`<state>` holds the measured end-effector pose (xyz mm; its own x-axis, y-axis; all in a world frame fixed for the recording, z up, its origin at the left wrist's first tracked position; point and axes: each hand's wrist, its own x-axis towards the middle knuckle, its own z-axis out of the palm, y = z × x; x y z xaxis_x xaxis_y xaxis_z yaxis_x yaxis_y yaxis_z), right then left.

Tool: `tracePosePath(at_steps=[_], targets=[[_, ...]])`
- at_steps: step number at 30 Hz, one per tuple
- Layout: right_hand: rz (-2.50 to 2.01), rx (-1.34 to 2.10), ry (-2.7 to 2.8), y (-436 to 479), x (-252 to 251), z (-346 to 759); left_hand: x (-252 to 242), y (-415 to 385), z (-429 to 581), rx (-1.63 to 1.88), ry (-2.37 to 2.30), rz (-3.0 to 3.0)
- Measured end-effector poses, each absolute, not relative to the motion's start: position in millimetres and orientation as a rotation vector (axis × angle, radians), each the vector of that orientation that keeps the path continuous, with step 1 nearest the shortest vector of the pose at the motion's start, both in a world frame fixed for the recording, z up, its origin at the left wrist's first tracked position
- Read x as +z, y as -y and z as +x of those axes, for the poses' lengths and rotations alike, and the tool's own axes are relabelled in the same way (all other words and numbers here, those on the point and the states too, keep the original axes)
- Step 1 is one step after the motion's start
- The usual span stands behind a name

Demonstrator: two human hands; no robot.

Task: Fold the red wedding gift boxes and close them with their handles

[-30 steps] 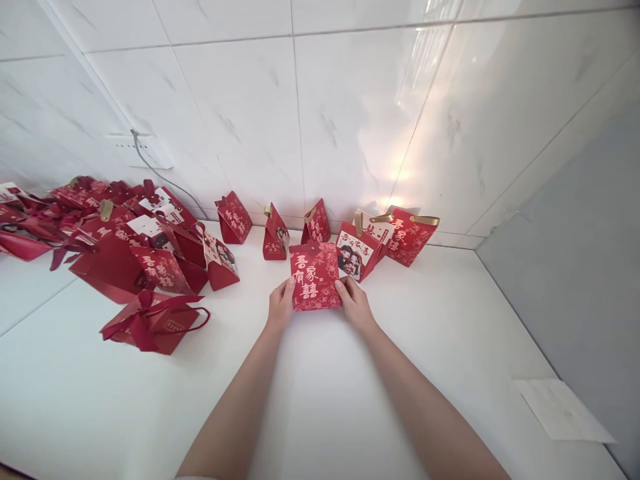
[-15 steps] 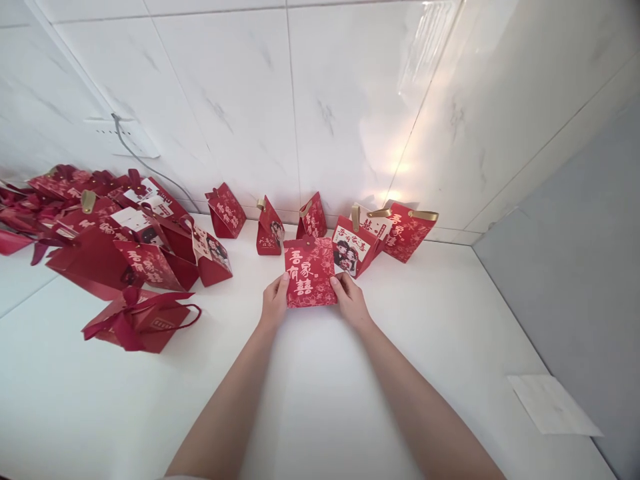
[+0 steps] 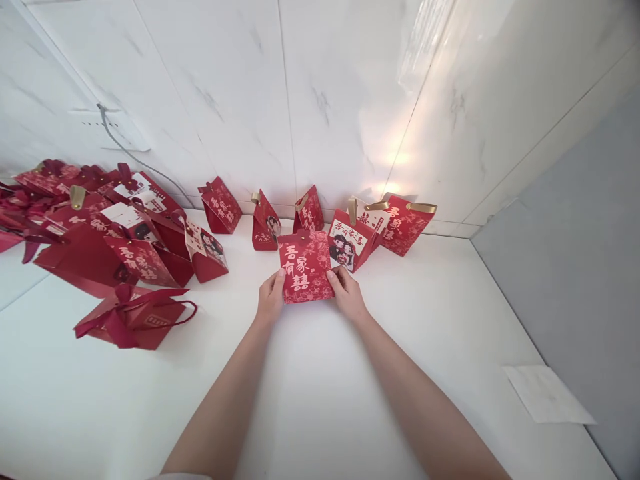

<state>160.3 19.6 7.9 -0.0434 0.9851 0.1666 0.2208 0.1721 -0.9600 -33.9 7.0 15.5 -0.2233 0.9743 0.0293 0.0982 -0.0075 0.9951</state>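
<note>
Between my hands is a red gift box (image 3: pixel 306 268) with pale Chinese lettering and a floral print, its front turned toward me. My left hand (image 3: pixel 271 297) grips its left edge, thumb on the front. On the opposite edge, my right hand (image 3: pixel 349 293) pinches it the same way; the fingers behind are hidden. Just beyond stand a small red box (image 3: pixel 309 210) and, close to my right hand, a box with a cartoon couple (image 3: pixel 345 243). A narrow red box (image 3: pixel 266 223) is behind my left hand.
Many red boxes (image 3: pixel 80 253) crowd the left side, with a ribbon-tied red box (image 3: pixel 135 317) in front. Another red box (image 3: pixel 220 205) and a gold-strapped box (image 3: pixel 407 223) stand by the tiled wall (image 3: pixel 240 100). A white sheet (image 3: pixel 549 393) lies at right. A cable (image 3: pixel 130 153) hangs from the socket.
The whole view has shifted slightly, so everything appears a little further left and up. Both hands keep their hold on the red gift box, which looks slightly tilted now.
</note>
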Motion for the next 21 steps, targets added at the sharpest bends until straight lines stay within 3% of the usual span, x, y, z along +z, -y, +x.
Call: tracePosePath(at_steps=[8, 21], targets=[[-1.230, 0.973, 1.453, -21.0, 7.8, 160.2, 19.8, -4.9, -37.2, 1.265, -1.149, 1.231], [-1.228, 0.974, 1.457, -20.0, 6.8, 160.6, 16.9, -6.8, -34.2, 1.297, -1.181, 1.203]])
